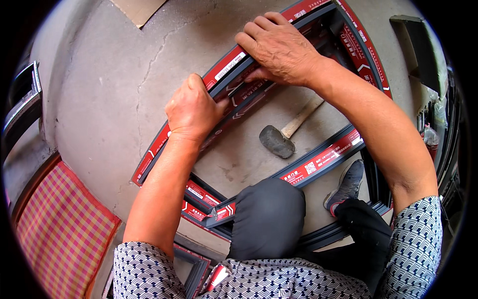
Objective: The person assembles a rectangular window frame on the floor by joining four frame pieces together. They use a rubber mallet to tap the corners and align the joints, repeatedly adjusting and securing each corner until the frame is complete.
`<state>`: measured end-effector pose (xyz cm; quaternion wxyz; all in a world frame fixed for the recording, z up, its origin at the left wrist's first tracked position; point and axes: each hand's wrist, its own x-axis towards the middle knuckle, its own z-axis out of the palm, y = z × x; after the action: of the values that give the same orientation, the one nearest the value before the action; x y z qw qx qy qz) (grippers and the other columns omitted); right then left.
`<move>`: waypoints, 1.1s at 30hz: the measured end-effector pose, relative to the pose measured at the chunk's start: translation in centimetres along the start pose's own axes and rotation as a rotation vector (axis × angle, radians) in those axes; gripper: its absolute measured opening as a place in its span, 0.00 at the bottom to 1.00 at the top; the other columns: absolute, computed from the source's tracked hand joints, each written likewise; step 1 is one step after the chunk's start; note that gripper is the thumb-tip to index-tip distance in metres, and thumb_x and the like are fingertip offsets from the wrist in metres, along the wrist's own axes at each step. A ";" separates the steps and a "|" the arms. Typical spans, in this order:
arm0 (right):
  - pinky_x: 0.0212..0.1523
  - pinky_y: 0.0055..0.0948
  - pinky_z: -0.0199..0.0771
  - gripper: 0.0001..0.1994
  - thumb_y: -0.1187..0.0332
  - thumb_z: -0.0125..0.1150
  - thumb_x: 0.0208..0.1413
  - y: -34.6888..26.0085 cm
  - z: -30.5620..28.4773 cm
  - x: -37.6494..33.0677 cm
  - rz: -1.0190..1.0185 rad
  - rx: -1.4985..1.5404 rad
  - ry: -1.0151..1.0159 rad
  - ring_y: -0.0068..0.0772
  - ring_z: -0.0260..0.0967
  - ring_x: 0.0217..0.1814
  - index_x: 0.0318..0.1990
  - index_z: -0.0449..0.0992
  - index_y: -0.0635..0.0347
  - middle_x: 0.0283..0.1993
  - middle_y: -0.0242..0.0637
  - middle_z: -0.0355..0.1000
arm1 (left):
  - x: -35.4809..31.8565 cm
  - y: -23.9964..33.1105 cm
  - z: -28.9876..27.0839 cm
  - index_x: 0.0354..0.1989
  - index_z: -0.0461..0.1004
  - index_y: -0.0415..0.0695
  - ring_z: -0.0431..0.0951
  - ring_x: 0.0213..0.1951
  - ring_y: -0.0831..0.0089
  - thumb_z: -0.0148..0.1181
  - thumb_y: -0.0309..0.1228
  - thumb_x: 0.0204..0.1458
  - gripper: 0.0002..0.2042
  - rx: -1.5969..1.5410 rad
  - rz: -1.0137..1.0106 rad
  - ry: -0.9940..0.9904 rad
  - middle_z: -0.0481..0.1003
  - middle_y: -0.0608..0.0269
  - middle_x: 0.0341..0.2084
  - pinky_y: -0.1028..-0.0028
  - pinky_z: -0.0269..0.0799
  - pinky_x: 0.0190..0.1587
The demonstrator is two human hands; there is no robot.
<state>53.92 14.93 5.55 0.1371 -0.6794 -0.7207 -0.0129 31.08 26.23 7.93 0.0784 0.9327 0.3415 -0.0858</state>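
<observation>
A dark grey window frame [224,75] covered in red printed film lies in front of me. My left hand [194,107] is closed round its far rail, thumb on the inner side. Farther right along the same rail, my right hand [281,50] grips it from above, fingers over the outer edge and thumb inside. Within the frame's opening, a mallet with a black head [277,141] and a wooden handle [302,116] rests on the floor. The frame's near rail [318,163] passes by my knee.
More dark profiles [318,238] lie near my legs. At the left is a red-and-yellow checked cloth [64,234] with a dark frame piece [25,107] beyond it. Cardboard [138,9] lies at the far side. Dark profiles and plastic bottles [431,137] stand at the right.
</observation>
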 end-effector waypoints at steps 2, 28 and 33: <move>0.70 0.43 0.65 0.34 0.46 0.82 0.47 -0.2 -0.3 0.2 0.016 0.015 -0.054 0.41 0.72 0.62 0.53 0.73 0.56 0.52 0.38 0.74 | -0.1 -0.1 0.1 0.37 0.71 0.44 0.85 0.36 0.49 0.84 0.47 0.40 0.28 0.004 0.004 0.014 0.81 0.54 0.33 0.54 0.82 0.38; 0.69 0.41 0.65 0.33 0.46 0.82 0.46 0.1 0.1 0.0 0.009 0.058 -0.018 0.40 0.70 0.60 0.52 0.73 0.54 0.50 0.35 0.72 | 0.2 -0.8 1.1 0.29 0.68 0.42 0.80 0.34 0.39 0.45 0.65 0.71 0.34 -0.097 0.010 0.125 0.76 0.45 0.27 0.46 0.74 0.37; 0.67 0.40 0.66 0.30 0.43 0.80 0.48 0.3 0.1 0.0 0.003 0.052 -0.006 0.38 0.71 0.58 0.49 0.75 0.53 0.48 0.33 0.73 | 0.3 -0.8 0.7 0.31 0.70 0.42 0.80 0.36 0.40 0.49 0.64 0.70 0.32 -0.113 0.015 0.062 0.77 0.45 0.30 0.46 0.74 0.38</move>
<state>54.16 14.97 5.41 0.1527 -0.6766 -0.7203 0.0081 30.74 26.88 7.14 0.1207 0.9315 0.3411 -0.0370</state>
